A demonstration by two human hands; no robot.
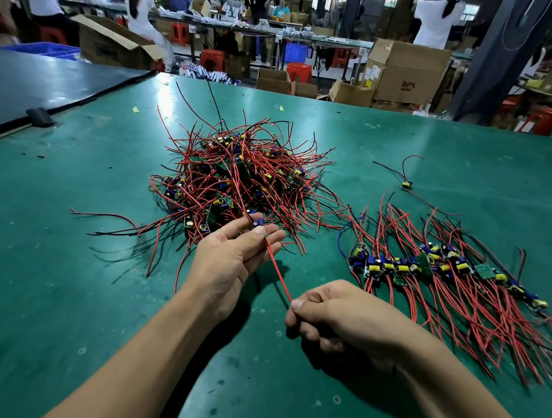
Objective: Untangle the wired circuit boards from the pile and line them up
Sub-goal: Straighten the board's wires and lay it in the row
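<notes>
Two hands work just before the tangled pile (237,177) on the green table (58,254): the left hand (228,258) pinches a small circuit board (260,222) between thumb and fingers (275,237), most of it hidden under the thumb, while the right hand (341,318), fingers curled, pinches the near end of a taut red wire (278,273) that runs up to the left thumb. Other boards (431,269) lie in a row to the right, their wires overlapping; how many boards the pile holds cannot be told.
</notes>
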